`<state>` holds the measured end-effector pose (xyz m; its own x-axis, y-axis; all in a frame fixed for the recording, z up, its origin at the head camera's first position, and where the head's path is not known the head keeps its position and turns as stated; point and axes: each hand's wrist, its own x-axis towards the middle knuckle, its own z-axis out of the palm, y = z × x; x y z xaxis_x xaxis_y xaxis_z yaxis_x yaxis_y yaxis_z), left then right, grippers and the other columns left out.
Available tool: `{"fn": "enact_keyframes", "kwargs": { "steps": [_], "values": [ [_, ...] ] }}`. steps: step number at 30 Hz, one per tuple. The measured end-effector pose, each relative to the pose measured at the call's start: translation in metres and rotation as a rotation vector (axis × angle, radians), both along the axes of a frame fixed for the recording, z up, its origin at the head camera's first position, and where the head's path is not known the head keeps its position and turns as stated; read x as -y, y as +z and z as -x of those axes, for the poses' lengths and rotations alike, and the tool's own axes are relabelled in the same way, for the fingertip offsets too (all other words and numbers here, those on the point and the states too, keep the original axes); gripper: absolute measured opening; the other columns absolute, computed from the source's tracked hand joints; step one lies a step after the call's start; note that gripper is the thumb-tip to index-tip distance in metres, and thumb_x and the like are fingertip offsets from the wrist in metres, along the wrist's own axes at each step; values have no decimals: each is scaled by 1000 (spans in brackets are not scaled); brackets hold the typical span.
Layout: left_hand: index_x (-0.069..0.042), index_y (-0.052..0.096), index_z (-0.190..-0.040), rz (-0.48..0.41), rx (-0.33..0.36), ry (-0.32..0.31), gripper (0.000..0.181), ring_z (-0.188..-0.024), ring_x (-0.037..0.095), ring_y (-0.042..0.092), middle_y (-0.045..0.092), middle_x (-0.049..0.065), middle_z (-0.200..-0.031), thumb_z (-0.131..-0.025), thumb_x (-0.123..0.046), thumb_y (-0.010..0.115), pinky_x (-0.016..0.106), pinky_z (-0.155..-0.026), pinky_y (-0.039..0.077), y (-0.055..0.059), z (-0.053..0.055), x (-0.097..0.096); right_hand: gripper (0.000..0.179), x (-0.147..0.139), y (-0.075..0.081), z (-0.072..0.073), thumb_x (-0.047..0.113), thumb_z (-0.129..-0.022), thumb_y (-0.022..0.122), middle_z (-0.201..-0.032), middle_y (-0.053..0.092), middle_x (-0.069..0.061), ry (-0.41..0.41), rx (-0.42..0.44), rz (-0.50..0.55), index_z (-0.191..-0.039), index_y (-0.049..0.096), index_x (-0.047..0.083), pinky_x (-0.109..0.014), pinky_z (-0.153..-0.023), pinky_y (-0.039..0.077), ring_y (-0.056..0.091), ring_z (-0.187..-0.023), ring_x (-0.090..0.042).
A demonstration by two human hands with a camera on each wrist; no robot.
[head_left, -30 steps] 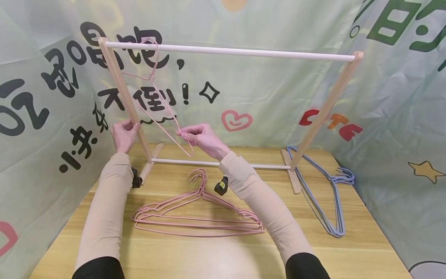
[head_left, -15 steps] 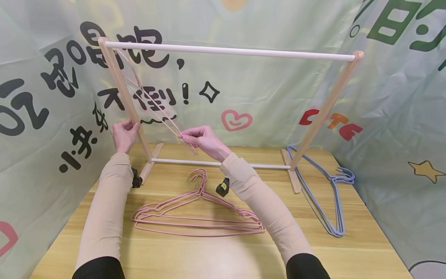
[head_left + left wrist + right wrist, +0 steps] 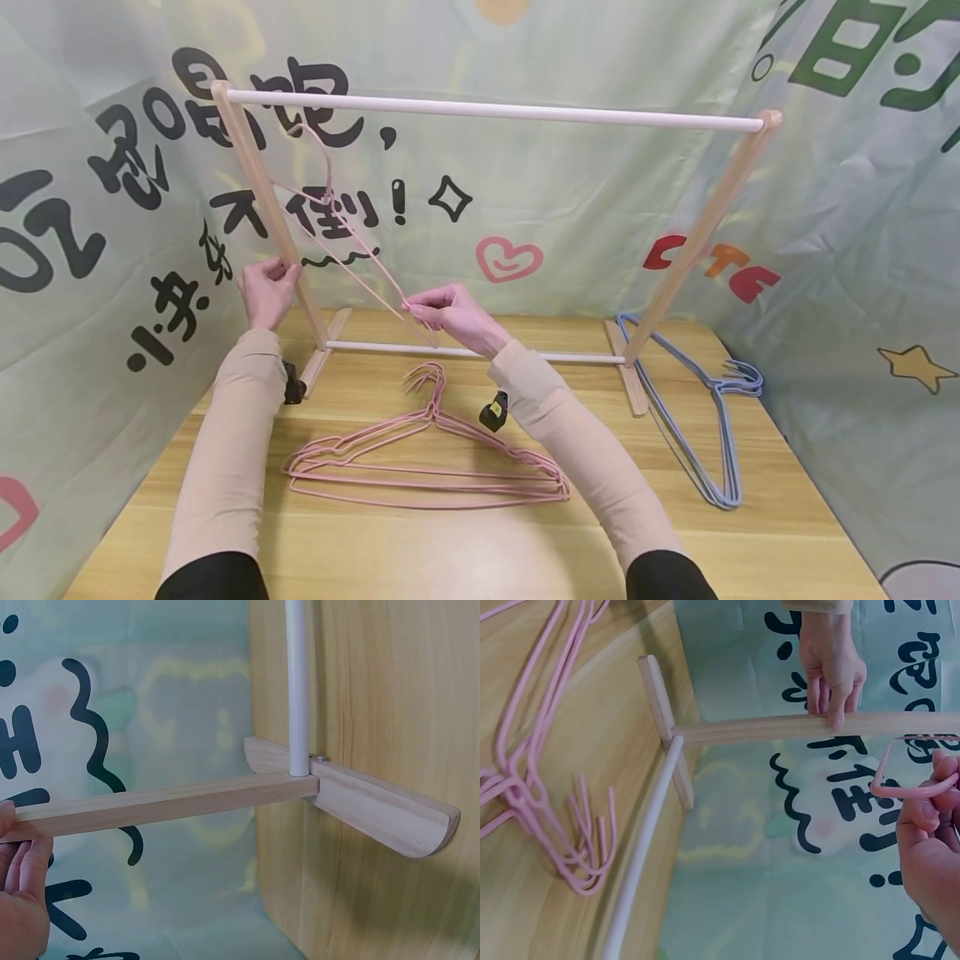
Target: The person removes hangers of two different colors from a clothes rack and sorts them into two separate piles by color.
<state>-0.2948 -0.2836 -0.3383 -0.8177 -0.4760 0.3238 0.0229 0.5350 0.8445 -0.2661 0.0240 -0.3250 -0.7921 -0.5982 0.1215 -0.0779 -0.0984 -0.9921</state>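
A pink wire hanger (image 3: 327, 197) hangs tilted in the air, its hook below the white top rod (image 3: 487, 109) of a wooden rack. My right hand (image 3: 457, 315) pinches its lower right corner between thumb and fingers. The right wrist view shows that bent pink corner (image 3: 900, 792) at the fingertips. On the far left, my left hand (image 3: 268, 292) grips the rack's left wooden post (image 3: 253, 171) below its middle. Fingers and thumb lie on either side of the post in the left wrist view.
Several pink hangers (image 3: 433, 408) lie stacked on the wooden table in front of the rack. To the right, blue hangers (image 3: 723, 385) lie by the rack's right foot (image 3: 636, 390). A white lower rod (image 3: 375, 347) joins the posts near the table. Printed cloth stands behind.
The hanger's hook first overlapped the top rod, then swung left toward the post, and now sits lower and farther right. My right hand has moved right and down. The left hand stays put.
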Motion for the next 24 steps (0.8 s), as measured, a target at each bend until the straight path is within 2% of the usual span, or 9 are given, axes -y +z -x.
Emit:
{"fn": "enact_keyframes", "kwargs": {
  "steps": [11,18,24],
  "values": [
    [-3,69,-127,-11,2,-10,35,-117,32,69,71,19,-121,-96,-20,65,37,-103,53,2,-1,-1,31,-23,-14,-1,-6,-97,55,-68,60,6,-27,-8,-70,-123,57,-23,-20,-60,34,43,-62,-6],
    [-2,68,-127,-12,-1,-16,35,-117,33,68,70,20,-123,-97,-18,65,39,-103,53,1,-1,-2,32,-48,-24,-4,-3,-97,56,-89,73,13,-44,-9,-147,-125,59,-18,-17,-69,46,58,-79,-4],
    [-2,68,-127,-7,-2,-15,34,-117,34,68,70,19,-122,-97,-18,65,38,-104,52,1,-1,-2,32,-74,-35,-4,0,-98,56,-80,70,10,-36,-15,-172,-124,60,-18,-18,-63,41,54,-71,-3]
  ]
}}
